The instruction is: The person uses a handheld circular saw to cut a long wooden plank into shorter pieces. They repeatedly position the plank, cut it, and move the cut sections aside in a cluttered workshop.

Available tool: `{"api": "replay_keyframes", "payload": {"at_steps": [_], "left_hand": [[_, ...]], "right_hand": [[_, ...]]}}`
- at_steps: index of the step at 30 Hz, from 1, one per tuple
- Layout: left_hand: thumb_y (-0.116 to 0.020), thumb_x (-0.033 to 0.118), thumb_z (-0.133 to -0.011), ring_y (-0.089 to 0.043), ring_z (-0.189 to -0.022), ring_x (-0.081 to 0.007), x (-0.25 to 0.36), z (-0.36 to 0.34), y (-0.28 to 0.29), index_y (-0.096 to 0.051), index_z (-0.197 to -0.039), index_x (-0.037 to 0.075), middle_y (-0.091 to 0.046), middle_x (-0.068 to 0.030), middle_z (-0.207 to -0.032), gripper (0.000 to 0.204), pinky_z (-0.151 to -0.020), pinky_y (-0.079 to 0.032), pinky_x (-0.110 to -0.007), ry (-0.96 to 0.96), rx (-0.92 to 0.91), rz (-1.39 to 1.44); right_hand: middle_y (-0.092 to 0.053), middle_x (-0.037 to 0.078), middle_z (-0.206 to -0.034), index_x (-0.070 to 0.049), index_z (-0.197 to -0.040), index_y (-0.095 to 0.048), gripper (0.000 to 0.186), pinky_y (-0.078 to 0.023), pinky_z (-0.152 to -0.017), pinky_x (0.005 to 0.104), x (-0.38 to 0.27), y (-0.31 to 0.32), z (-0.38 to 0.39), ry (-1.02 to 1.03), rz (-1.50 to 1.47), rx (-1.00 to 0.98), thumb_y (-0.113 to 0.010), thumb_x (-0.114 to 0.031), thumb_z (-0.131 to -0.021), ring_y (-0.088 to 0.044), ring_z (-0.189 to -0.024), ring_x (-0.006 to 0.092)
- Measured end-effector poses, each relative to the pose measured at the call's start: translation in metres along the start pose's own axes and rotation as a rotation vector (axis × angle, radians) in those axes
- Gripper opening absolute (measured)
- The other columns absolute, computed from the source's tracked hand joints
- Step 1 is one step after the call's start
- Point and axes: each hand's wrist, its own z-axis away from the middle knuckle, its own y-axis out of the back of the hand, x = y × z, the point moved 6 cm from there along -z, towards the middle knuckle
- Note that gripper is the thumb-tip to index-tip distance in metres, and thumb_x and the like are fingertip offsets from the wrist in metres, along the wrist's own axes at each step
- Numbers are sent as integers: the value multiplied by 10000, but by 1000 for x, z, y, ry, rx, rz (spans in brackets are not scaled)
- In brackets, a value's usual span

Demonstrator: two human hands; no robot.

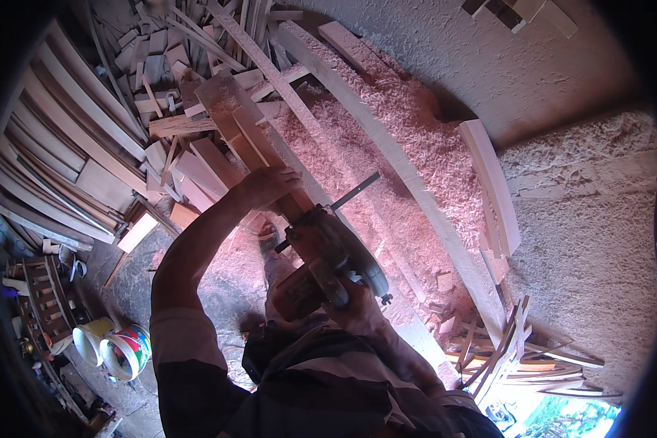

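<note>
My right hand (359,308) is wrapped round the rear handle of a circular saw (330,257), which has a dark motor housing and a rounded blade guard. A straight metal guide bar (356,191) sticks out from the saw's far right side. The saw's front sits at the near end of a long wooden board (259,146) that runs away from me. Just ahead of the saw, my left hand (270,184) grips that board, its fingers curled over the top. The blade and the underside of the saw are hidden.
Pinkish shavings (409,124) lie thick around long curved planks (387,142) on the right. Offcuts (153,58) are heaped at the far left, beside stacked boards (80,124). Two buckets (128,354) stand at the lower left, near a wooden rack (47,303). Thin scraps (518,350) lie lower right.
</note>
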Motion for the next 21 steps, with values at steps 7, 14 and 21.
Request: {"api": "replay_keyframes", "payload": {"at_steps": [7, 14, 21], "left_hand": [[-874, 239, -648, -535, -1324, -252, -24, 4, 2, -545, -1336, 99, -576, -76, -1377, 776, -1096, -493, -357, -23, -16, -58], [-926, 307, -571, -530, -1333, -261, -50, 7, 4, -522, -1370, 92, -569, -80, -1395, 921, -1109, -487, -367, 1, -109, -104], [-936, 279, -554, -507, -1356, -255, -77, 13, 7, -519, -1367, 91, -561, -77, -1407, 932, -1118, -482, -355, 59, -87, -62]], "right_hand": [[-719, 238, -874, -42, -1271, -605, 489, -579, -692, 484, -5, -7, -25, 0, -37, -15, -742, -190, -826, -726, -877, 439], [-717, 252, -870, -35, -1267, -598, 495, -578, -697, 493, -13, -14, -50, -38, -47, -4, -743, -196, -823, -719, -872, 452], [-745, 203, -980, -39, -1293, -630, 502, -569, -798, 410, -20, -19, -72, -127, -32, -69, -766, -198, -836, -747, -978, 304]]}}
